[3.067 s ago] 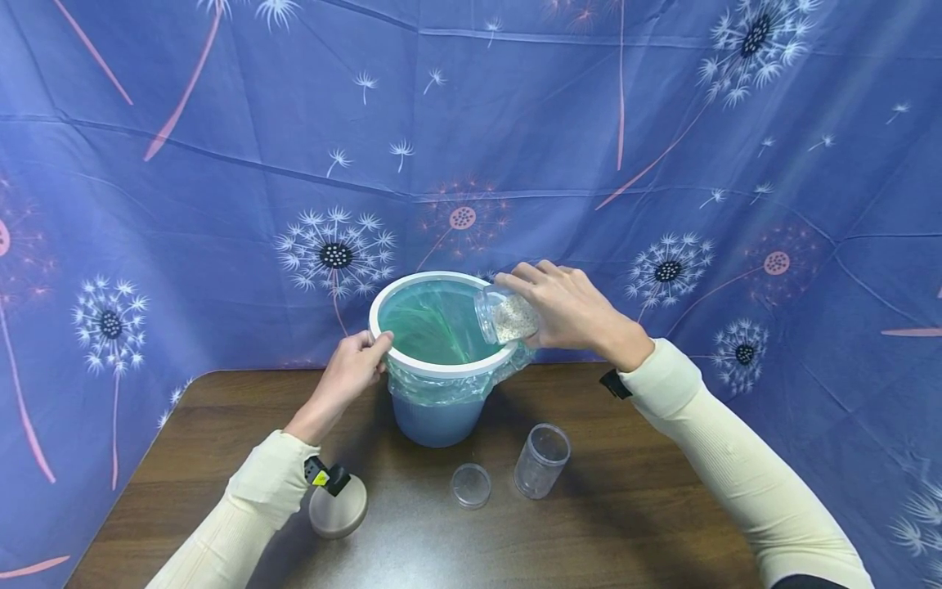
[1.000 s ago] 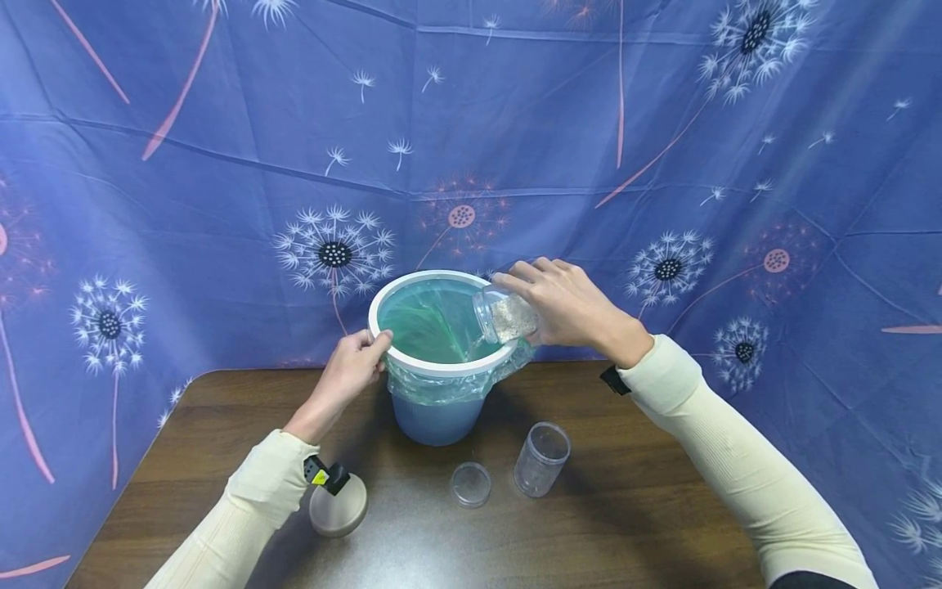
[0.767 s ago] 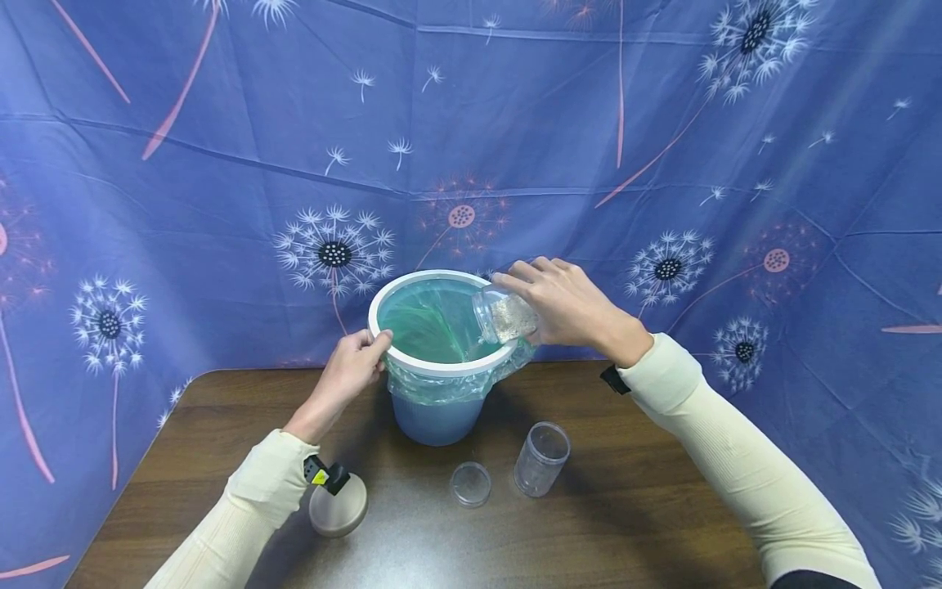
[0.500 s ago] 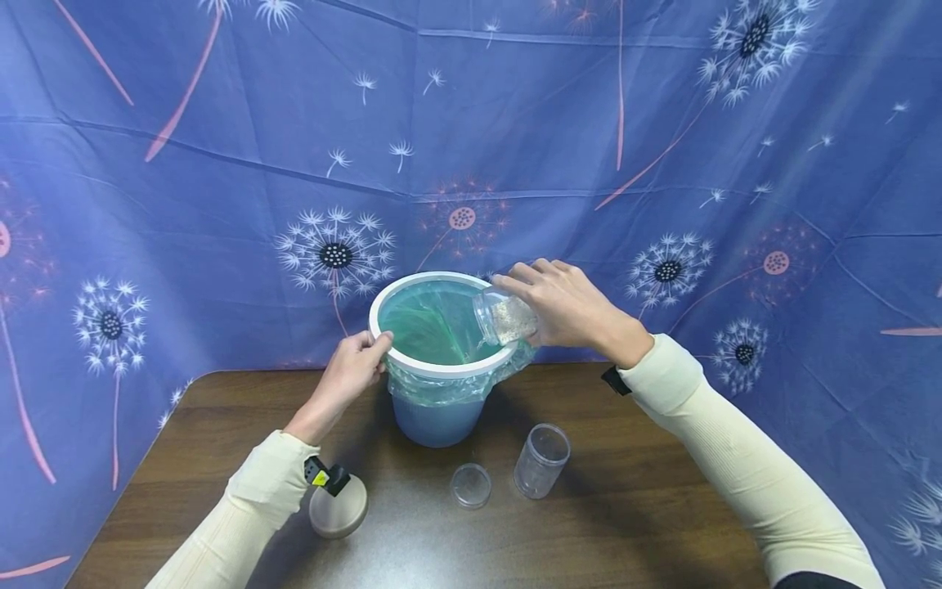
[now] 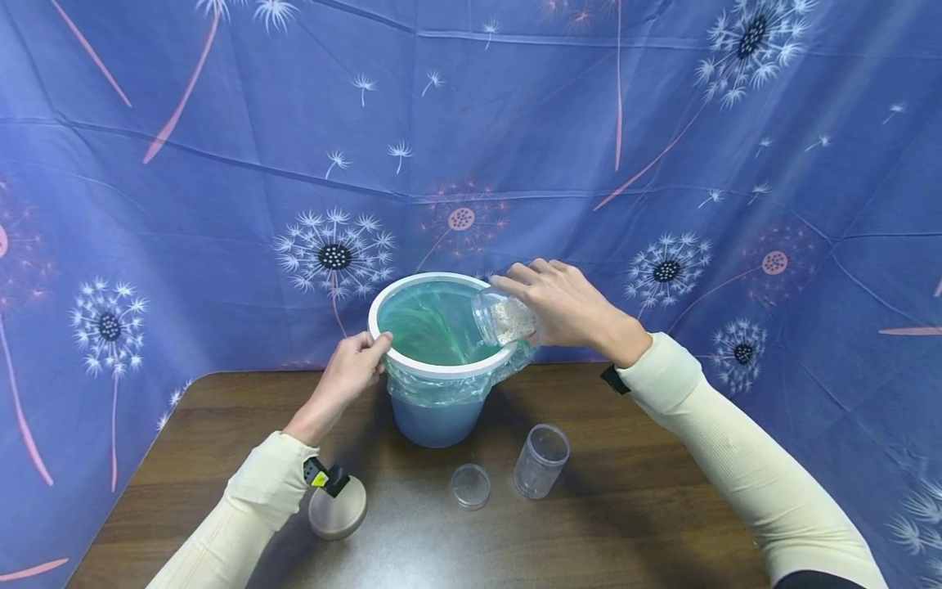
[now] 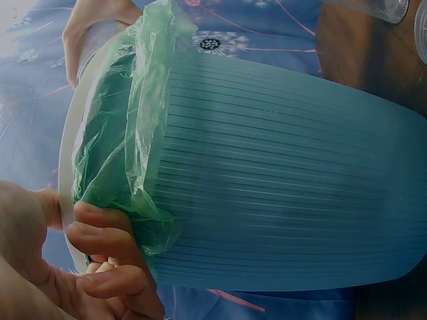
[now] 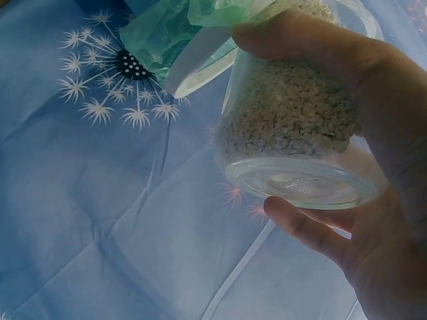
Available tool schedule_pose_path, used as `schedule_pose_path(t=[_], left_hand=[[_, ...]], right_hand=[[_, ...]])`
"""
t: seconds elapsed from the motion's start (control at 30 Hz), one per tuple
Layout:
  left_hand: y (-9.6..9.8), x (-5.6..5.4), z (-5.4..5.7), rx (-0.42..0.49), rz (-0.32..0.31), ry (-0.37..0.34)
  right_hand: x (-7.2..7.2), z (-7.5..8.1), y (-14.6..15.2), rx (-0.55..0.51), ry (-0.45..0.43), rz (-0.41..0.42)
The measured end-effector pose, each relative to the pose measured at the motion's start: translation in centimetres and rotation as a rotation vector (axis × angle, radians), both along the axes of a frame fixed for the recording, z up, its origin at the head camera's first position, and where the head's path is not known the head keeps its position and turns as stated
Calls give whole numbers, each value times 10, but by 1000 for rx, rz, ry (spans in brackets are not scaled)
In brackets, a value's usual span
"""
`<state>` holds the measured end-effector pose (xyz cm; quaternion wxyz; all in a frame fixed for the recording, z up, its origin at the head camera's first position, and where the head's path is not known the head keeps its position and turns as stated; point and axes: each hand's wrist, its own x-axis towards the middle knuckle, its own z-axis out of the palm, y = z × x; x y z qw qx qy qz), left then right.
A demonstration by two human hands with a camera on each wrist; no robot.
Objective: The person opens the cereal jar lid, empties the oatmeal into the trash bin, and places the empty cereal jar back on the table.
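Note:
My right hand grips a clear glass jar of pale, oat-like flakes, tilted on its side with the mouth over the bin. In the right wrist view the flakes lie inside the jar, with the thumb along its side and a fingertip by its base. A blue ribbed trash bin stands on the table, lined with a green plastic bag under a white rim ring. My left hand pinches that ring at the left side, thumb on top and curled fingers against the bag.
In front of the bin, an uncapped clear canister stands on the wooden table, with a small clear lid to its left. A round beige lid lies under the left wrist. A blue dandelion-print cloth hangs behind.
Both hands keep their places. The jar stays tilted over the rim; its flakes look slightly shifted from three seconds ago, with small pale specks now by its mouth.

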<state>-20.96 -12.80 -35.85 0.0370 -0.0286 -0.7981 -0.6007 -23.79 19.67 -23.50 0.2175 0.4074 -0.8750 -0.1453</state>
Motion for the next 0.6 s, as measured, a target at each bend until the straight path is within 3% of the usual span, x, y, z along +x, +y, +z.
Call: schedule_pose_path(t=[0.6], left_hand=[[0, 0, 0, 10, 0, -7]], right_hand=[[-1, 3, 0, 19, -11, 5]])
